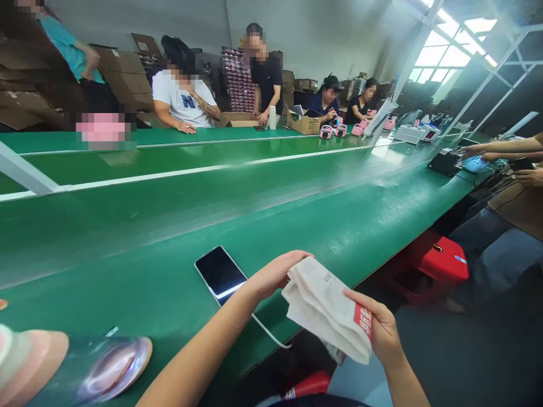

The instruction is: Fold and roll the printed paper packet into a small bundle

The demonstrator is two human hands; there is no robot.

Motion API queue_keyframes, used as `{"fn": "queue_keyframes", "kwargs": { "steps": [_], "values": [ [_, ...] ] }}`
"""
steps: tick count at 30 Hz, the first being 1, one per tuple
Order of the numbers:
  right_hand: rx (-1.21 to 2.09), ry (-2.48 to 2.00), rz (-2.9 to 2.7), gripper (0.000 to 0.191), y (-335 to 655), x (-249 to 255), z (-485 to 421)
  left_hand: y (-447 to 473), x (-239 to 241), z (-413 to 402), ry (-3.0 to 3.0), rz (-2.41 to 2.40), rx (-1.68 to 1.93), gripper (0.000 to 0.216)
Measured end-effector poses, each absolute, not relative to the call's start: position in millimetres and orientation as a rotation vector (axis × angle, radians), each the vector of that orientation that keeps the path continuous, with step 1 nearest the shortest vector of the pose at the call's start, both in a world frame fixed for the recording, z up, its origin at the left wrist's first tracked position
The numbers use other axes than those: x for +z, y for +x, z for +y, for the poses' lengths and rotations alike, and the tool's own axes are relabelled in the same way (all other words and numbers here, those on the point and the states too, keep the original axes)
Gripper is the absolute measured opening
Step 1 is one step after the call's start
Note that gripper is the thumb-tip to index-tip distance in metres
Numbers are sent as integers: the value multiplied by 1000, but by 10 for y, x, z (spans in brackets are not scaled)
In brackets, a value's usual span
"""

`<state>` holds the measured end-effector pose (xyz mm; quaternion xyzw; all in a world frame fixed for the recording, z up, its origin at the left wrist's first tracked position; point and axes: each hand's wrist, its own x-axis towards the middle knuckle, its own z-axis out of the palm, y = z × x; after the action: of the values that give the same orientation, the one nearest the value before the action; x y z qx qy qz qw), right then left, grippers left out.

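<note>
In front of me, over the table's near edge, I hold a folded white bundle [324, 302] with grey print and a red patch with white characters. It looks like paper or a thin bag; which one I cannot tell. My left hand [285, 274] grips its far left end, fingers partly hidden behind it. Around the right end closes my right hand [379, 325], thumb on top near the red patch. Left of the bundle a phone [220, 271] with a dark screen lies on the green table [169, 277], partly behind my left forearm. A white cable [271, 334] trails beside it.
Rolls of tape [123, 364] stand at the lower left. A red stool [445, 263] is on the right, near a co-worker's hands [487, 151] and a black box [445, 162]. Across the table, several people sit or stand near a carton [303, 121] and pink devices [326, 131].
</note>
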<state>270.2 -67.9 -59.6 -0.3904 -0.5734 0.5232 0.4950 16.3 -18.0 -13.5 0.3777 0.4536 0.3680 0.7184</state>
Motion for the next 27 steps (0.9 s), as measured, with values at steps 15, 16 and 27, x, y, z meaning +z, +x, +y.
{"fn": "queue_keyframes", "kwargs": {
  "steps": [15,16,27],
  "values": [
    [1063,-1066,-1580,39,2711,-713,-684,103,-116,-236,1097,926,699,112],
    [1163,-1105,-1439,40,2684,-711,-703,119,-130,-233,1112,943,735,107],
    [1876,-922,-741,94,2390,-641,-745,217,-98,-245,1484,1341,1010,42]
  ]
}}
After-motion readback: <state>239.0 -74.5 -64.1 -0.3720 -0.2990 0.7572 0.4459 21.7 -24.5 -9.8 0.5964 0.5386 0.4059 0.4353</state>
